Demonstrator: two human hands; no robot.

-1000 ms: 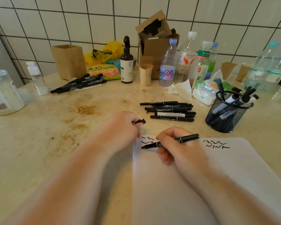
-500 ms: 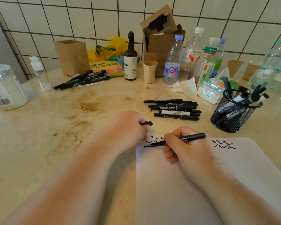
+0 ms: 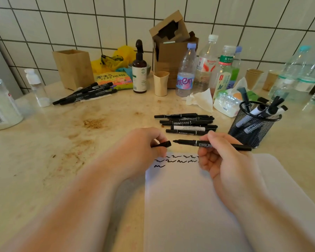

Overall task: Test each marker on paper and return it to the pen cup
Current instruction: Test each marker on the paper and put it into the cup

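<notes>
My right hand point(image 3: 224, 160) grips a black marker point(image 3: 193, 142) level above the top edge of the white paper point(image 3: 189, 206), bare tip pointing left. My left hand point(image 3: 140, 148) pinches the marker's black cap point(image 3: 163, 144), a short gap from the tip. Black squiggles point(image 3: 175, 160) mark the paper's top left. Several black markers point(image 3: 187, 123) lie in a pile just beyond my hands. A black mesh pen cup point(image 3: 251, 130) holding several markers stands to the right of that pile.
Another bunch of markers point(image 3: 85, 94) lies at the back left by a wooden box point(image 3: 73, 68). Along the tiled wall stand a brown pump bottle point(image 3: 139, 70), a beige cup point(image 3: 161, 83), a cardboard box point(image 3: 171, 48) and several plastic bottles point(image 3: 185, 70). A glass jar point(image 3: 0, 106) sits far left.
My right hand has lifted the marker off the paper and turned it level, its tip now facing the cap. A new short squiggle sits under the earlier rows.
</notes>
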